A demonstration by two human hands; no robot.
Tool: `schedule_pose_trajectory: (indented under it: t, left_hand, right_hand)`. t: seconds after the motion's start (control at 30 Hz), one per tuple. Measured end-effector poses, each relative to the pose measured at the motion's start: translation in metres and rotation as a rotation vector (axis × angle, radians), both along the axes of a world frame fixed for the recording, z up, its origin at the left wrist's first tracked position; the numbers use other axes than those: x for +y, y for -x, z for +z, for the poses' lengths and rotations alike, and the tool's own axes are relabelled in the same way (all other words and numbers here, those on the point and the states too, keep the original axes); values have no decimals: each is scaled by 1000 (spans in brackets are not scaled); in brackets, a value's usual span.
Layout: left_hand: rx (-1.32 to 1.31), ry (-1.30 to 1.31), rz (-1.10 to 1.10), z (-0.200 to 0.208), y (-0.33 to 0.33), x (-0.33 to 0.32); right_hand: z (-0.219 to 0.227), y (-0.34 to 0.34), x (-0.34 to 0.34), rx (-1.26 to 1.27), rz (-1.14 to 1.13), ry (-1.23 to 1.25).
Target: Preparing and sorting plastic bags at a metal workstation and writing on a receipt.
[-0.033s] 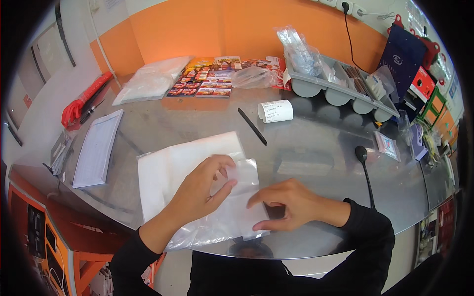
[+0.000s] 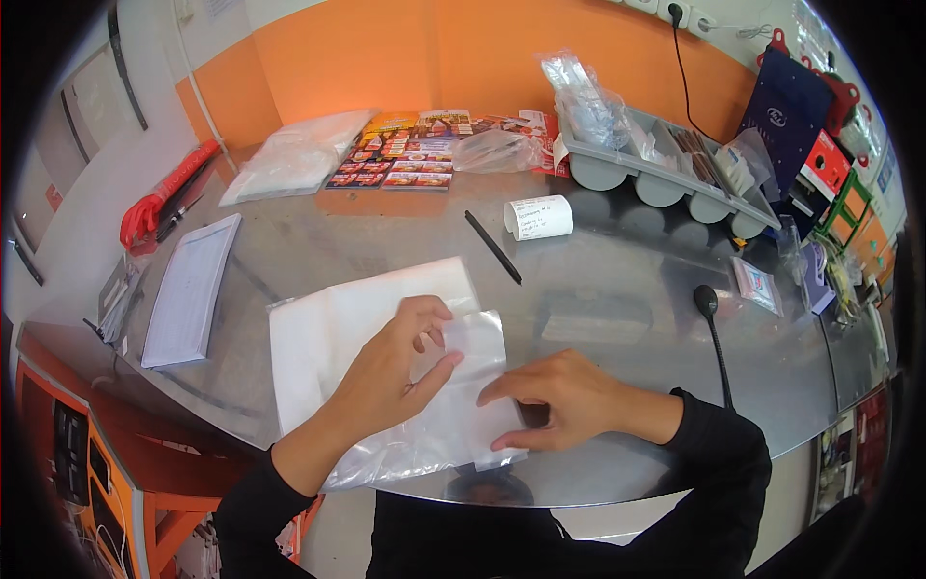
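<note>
A stack of white, translucent plastic bags (image 2: 318, 347) lies flat at the near edge of the metal table. Over its right side, a clear plastic piece (image 2: 474, 340) sticks out past the stack, one corner shining. My left hand (image 2: 394, 365) rests over the stack, fingers curved and thumb apart from them, beside the left edge of the clear piece. From the right, my right hand (image 2: 564, 400) reaches over the piece's right edge with thumb and forefinger spread. Neither hand visibly grips anything; contact of the fingertips with the plastic is hard to judge.
Beyond the stack lie a black pen (image 2: 493, 248) and a curled paper with handwriting (image 2: 540, 217). A grey compartment tray (image 2: 666, 169) stands at the back right. A gooseneck microphone (image 2: 709, 307) is at right, a paper pad (image 2: 191, 291) at left, leaflets (image 2: 400, 159) at the back.
My right hand has shifted very slightly left over the clear plastic. My left fingers have moved a little up and left. The bags stay where they were.
</note>
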State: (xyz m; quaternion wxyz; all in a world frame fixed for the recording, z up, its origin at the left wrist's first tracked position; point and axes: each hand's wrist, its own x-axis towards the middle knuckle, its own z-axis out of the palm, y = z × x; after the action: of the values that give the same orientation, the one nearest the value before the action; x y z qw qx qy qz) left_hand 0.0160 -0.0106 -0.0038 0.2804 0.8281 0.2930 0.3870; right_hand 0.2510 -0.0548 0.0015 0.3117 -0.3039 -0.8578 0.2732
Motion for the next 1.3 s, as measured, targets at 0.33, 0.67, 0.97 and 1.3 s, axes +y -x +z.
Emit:
schedule_pose_trajectory:
  t: [0.33,0.67,0.97,1.3]
  left_hand:
    - [217,-66,-191,19,9,3]
    - [254,-28,-179,25,5,-4]
    - [292,-239,-129,7,7,6]
    - [96,-83,-67,8,4,6]
  right_hand:
    - [-11,-3,10,-162,17,148]
    - [-17,-2,11,-96,-8,188]
    - [-15,2,4,573,-186,391]
    - [-9,-5,6,-254,6,44]
